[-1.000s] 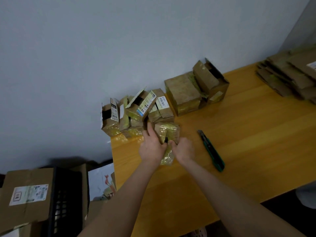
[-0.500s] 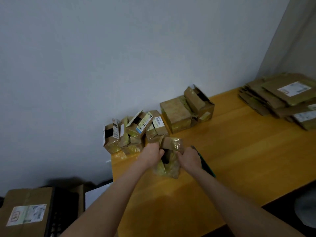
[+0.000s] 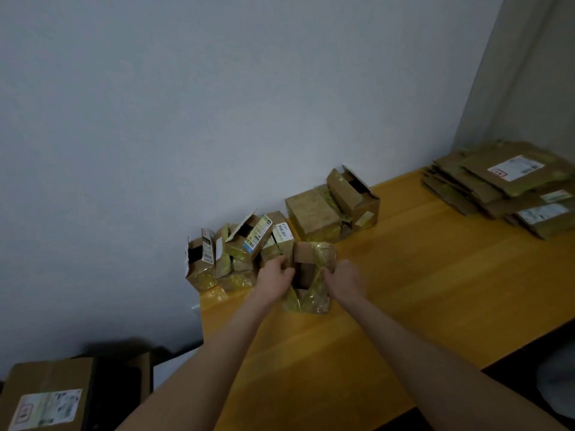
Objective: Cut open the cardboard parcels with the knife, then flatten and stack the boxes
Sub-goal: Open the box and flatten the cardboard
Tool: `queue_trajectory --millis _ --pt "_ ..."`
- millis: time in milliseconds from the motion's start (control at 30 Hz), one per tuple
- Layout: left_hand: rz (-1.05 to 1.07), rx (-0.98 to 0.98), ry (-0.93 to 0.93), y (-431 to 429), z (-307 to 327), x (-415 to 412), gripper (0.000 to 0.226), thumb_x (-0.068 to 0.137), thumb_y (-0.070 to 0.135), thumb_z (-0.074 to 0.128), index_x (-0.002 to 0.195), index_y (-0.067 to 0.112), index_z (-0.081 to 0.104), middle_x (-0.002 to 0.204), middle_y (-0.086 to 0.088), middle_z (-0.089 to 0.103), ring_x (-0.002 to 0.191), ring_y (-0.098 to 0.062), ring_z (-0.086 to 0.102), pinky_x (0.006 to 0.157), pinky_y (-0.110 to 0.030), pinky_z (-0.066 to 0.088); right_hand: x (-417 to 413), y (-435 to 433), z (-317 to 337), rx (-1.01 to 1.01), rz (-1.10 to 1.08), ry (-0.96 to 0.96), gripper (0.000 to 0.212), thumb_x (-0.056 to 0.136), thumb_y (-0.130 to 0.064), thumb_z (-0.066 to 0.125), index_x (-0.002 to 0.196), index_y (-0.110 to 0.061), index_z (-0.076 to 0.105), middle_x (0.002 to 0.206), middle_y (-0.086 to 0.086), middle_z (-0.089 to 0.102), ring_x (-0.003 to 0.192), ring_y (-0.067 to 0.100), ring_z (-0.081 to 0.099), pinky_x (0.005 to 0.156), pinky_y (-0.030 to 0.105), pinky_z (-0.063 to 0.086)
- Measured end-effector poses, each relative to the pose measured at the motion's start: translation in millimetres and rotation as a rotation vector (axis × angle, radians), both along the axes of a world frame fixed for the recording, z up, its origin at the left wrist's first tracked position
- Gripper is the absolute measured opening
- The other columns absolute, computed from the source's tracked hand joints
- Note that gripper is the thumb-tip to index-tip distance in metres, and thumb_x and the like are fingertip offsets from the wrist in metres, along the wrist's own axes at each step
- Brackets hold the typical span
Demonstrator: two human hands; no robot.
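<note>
Where the lower left corner of the frame drops below the table edge, a large carton (image 3: 46,399) sits on the floor. Its white shipping label is too blurred to read.

On the yellow wooden table (image 3: 435,290), against the wall left of centre, stands a cluster of small boxes (image 3: 236,253), already opened. Their labels show barcodes, but the print cannot be made out.

At centre, the left hand (image 3: 275,276) curls its fingers round the left edge of a tape-wrapped parcel (image 3: 312,259). The right hand (image 3: 343,279) grasps its right side. The parcel's dark inside shows between them, and they seem to be pulling it apart to flatten it.

Behind the parcel are two bigger boxes (image 3: 314,216), one with its flaps up.

At the right edge lies a stack of flattened boxes (image 3: 504,181), probably the finished pile. Its top label carries a red mark that cannot be read. No knife is in view.
</note>
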State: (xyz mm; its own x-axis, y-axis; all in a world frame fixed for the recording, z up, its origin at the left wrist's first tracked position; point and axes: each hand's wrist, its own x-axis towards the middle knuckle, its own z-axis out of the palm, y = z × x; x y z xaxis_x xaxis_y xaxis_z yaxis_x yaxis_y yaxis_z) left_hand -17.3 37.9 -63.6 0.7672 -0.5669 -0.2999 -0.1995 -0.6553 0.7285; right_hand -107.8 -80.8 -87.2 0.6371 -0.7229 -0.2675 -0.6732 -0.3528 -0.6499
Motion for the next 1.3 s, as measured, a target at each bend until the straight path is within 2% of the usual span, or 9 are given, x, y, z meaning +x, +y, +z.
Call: queue_trajectory --millis 133,267,400,567,767,900,1000,1133,1300 --pt "0.091 0.242 -0.238 -16 -13 -20 0.037 0.091 0.022 0.061 0.123 0.008 0.051 0.123 -0.011 0.046 0.105 -0.03 0.058 0.088 -0.035 0.049 5 6 8 -0.095 -0.05 0.011 0.031 0.098 -0.033 0.05 0.098 -0.006 0.065 0.096 0.008 0.066 0.086 0.023 0.062 0.062 0.029 0.042" --pt "0.094 0.236 -0.335 -9 -17 -20 0.019 0.094 0.019 0.053 0.104 0.006 0.063 0.101 -0.011 0.065 0.089 -0.026 0.063 0.069 -0.033 0.051 6 2 9 -0.106 -0.026 -0.02 0.029 0.098 -0.033 0.051 0.088 -0.009 0.064 0.085 0.006 0.063 0.078 0.023 0.061 0.059 0.03 0.045" --pt "0.057 0.188 -0.414 -4 -14 -17 0.021 0.095 0.01 0.044 0.095 0.003 0.064 0.085 -0.01 0.064 0.076 -0.026 0.06 0.062 -0.032 0.046 4 -5 4 -0.058 -0.04 -0.069 0.026 0.097 -0.029 0.054 0.092 -0.006 0.063 0.075 0.001 0.055 0.071 0.018 0.056 0.053 0.026 0.038" --pt "0.029 0.124 -0.268 2 -14 -7 0.019 0.096 0.009 0.048 0.08 0.007 0.058 0.08 -0.01 0.062 0.077 -0.027 0.064 0.069 -0.038 0.054 -2 -12 1 0.007 -0.027 -0.038 0.031 0.097 -0.03 0.054 0.095 -0.001 0.067 0.09 0.011 0.066 0.083 0.025 0.064 0.06 0.028 0.043" --pt "-0.016 0.04 0.0 14 -12 8 0.024 0.097 0.011 0.053 0.073 0.011 0.057 0.076 -0.009 0.061 0.077 -0.027 0.066 0.074 -0.038 0.057 -4 -15 -15 0.109 -0.002 -0.099 0.029 0.094 -0.023 0.056 0.075 -0.003 0.065 0.072 0.008 0.065 0.073 0.027 0.067 0.065 0.034 0.055" --pt "0.047 -0.209 0.262 21 -4 7 0.021 0.101 0.013 0.048 0.087 0.011 0.064 0.079 -0.006 0.066 0.073 -0.017 0.063 0.07 -0.032 0.05 -6 -24 -25 0.225 -0.068 -0.119 0.023 0.094 -0.025 0.056 0.08 -0.009 0.064 0.077 0.007 0.063 0.081 0.029 0.066 0.075 0.044 0.057" --pt "0.034 -0.112 0.101 11 -6 5 0.016 0.098 0.015 0.051 0.092 0.013 0.065 0.092 -0.012 0.069 0.085 -0.026 0.064 0.078 -0.038 0.052 -1 -22 -29 0.182 -0.083 -0.057 0.041 0.094 -0.041 0.053 0.112 -0.005 0.061 0.1 0.01 0.066 0.093 0.03 0.065 0.083 0.042 0.054" --pt "-0.143 0.021 -0.159 -2 -1 -7 0.009 0.095 0.013 0.05 0.098 0.011 0.059 0.089 -0.006 0.061 0.08 -0.018 0.056 0.062 -0.023 0.042 2 -14 -22 0.146 -0.097 0.059 0.082 0.075 -0.069 0.062 0.132 -0.012 0.044 0.121 0.007 0.06 0.11 0.029 0.059 0.081 0.035 0.047" --pt "-0.192 0.041 -0.268 -8 -1 -11 0.003 0.094 0.012 0.049 0.095 0.014 0.051 0.078 0.003 0.053 0.067 -0.011 0.05 0.054 -0.018 0.038 2 -22 -21 0.138 -0.051 0.094 0.045 0.084 -0.045 0.063 0.112 -0.01 0.054 0.091 0.001 0.059 0.085 0.022 0.059 0.069 0.033 0.048"
